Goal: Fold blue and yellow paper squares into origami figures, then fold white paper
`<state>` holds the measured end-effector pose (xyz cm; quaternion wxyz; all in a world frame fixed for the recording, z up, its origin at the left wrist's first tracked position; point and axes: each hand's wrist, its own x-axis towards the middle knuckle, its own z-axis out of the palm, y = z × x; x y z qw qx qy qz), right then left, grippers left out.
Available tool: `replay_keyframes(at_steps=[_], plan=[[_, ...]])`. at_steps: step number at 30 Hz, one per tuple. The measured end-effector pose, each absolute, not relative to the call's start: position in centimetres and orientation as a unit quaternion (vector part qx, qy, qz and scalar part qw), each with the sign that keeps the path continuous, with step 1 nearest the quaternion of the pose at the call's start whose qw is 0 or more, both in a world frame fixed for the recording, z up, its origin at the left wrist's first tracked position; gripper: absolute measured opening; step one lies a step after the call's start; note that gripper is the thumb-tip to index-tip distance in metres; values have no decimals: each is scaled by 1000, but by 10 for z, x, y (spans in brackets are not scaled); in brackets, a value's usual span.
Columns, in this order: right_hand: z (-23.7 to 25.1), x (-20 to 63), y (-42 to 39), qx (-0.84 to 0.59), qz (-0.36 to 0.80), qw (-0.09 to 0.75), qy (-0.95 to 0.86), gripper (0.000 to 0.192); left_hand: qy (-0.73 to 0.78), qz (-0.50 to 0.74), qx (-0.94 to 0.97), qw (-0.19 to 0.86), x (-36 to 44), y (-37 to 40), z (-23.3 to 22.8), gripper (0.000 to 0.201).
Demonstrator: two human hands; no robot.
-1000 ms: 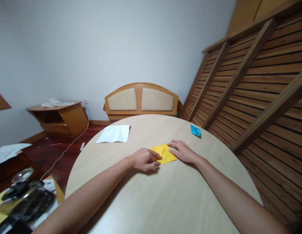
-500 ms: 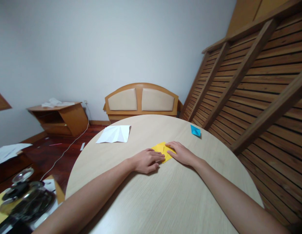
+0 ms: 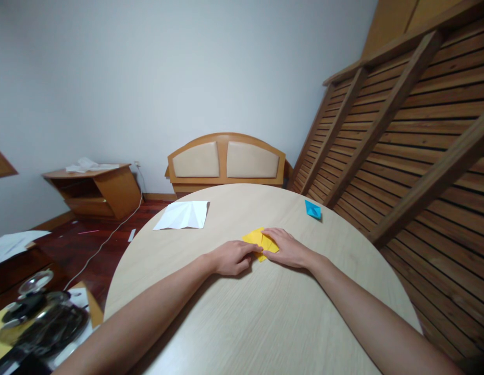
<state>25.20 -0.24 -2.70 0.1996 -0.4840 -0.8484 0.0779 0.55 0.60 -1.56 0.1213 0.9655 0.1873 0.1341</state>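
Note:
A small folded piece of yellow origami paper lies on the round table, its creases showing between my hands. My left hand comes in from the left with the index finger stretched onto the paper near its middle and the other fingers curled. From the right, my right hand holds the paper's right side, fingers at the far edge and thumb at the near part. The two hands nearly meet at the thumb and fingertip. Part of the paper is hidden under them.
A creased white sheet lies at the table's far left, a small folded blue paper at the far right. Beyond stand a headboard and a slatted wooden frame. A glass teapot sits at lower left.
My left hand's fingers have curled in, leaving the index finger extended on the paper. My right hand has shifted slightly left, with its thumb lower and closer to the left fingertip.

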Motion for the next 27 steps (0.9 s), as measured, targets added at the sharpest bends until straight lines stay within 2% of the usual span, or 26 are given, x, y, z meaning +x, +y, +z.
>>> replay_keyframes(at_steps=[13,15,20,27], plan=[[-29,244,-6,-500,125,146,-845,102,176,133,968,118,7,3,-9,44],[-28,246,-6,-491,133,159,-846,100,170,135,969,115,7,4,-9,43],[-24,253,-5,-460,150,202,-851,79,185,151,965,110,6,5,-11,37],[-20,248,-7,-389,190,247,-867,62,240,244,935,94,7,6,-16,32]])
